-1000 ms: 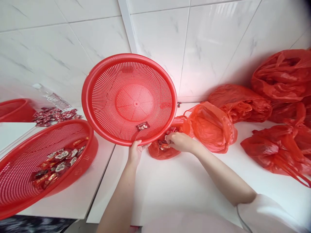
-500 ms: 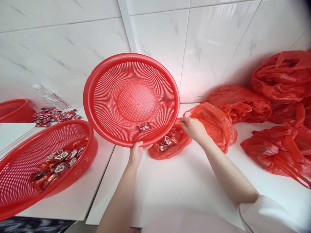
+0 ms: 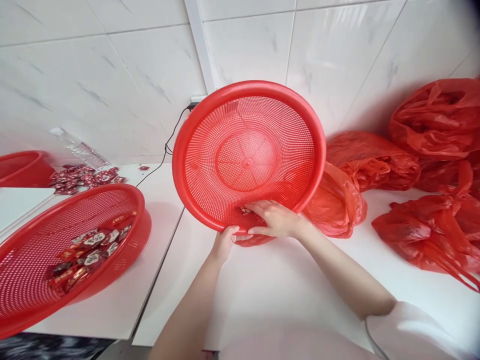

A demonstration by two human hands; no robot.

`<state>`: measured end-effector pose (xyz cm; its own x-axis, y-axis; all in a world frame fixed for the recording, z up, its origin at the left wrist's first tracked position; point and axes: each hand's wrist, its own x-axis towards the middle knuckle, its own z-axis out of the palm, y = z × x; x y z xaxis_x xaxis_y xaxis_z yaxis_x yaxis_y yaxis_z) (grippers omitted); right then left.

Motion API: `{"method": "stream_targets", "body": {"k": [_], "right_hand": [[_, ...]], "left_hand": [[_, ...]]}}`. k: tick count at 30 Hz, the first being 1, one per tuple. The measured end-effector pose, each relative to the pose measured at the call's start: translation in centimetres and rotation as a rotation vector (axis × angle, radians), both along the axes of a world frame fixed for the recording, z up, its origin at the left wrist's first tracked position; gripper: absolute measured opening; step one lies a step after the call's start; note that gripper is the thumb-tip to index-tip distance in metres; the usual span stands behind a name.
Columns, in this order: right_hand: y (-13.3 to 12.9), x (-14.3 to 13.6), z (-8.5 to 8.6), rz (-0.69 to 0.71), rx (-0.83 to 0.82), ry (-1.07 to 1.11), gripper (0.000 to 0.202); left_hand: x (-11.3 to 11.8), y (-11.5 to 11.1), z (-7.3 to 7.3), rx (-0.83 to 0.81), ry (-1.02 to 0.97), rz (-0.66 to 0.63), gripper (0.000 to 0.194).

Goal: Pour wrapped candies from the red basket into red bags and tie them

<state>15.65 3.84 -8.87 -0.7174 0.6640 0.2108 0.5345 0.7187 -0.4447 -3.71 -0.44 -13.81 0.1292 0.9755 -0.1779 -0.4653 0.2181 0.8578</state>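
Tilted toward me over the table is a red plastic basket with perforated walls. My left hand is closed on its near rim, thumb on top. Inside the basket, low near that rim, lies a small dark red packet. My right hand reaches over the rim with fingers outstretched, the fingertips at the packet and the thumb apart. Below the basket a bit of a red plastic bag shows; its contents are hidden. Another red bag stands just to the right, partly behind the basket.
On the left a second red basket holds several wrapped packets. Behind it are a pile of small packets and a clear bottle. Red bags crowd the right side. A black cable runs down the tiled wall.
The basket has moved right, now covering most of the bag with packets below it. My right hand has left that bag and reached into the basket, to the packet there.
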Motion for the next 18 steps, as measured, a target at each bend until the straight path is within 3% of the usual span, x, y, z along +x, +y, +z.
{"method": "stream_targets", "body": {"k": [4,6,11,14,16,18], "right_hand": [[0.3,0.4,0.9,0.086,-0.019,0.114,0.028],[0.4,1.0,1.4,0.045,-0.008,0.169,0.026],[1.0,2.8,2.2,-0.288,0.092,0.111,0.042],[1.6,3.6,1.8,-0.516,0.137,0.004,0.038],[2.0,4.0,1.3,-0.577,0.121,-0.087,0.025],[2.1,4.5,0.9,-0.547,0.046,-0.169,0.021]], "left_hand": [[-0.5,0.7,0.5,-0.011,-0.052,0.063,0.032],[-1.0,1.0,0.6,-0.012,-0.061,0.125,0.023],[-2.2,1.5,0.9,0.016,-0.08,0.271,0.012],[-2.7,1.7,1.0,0.026,-0.083,0.319,0.014],[-2.9,1.8,1.0,0.035,-0.084,0.333,0.012],[-3.0,1.9,1.0,0.043,-0.078,0.333,0.009]]}}
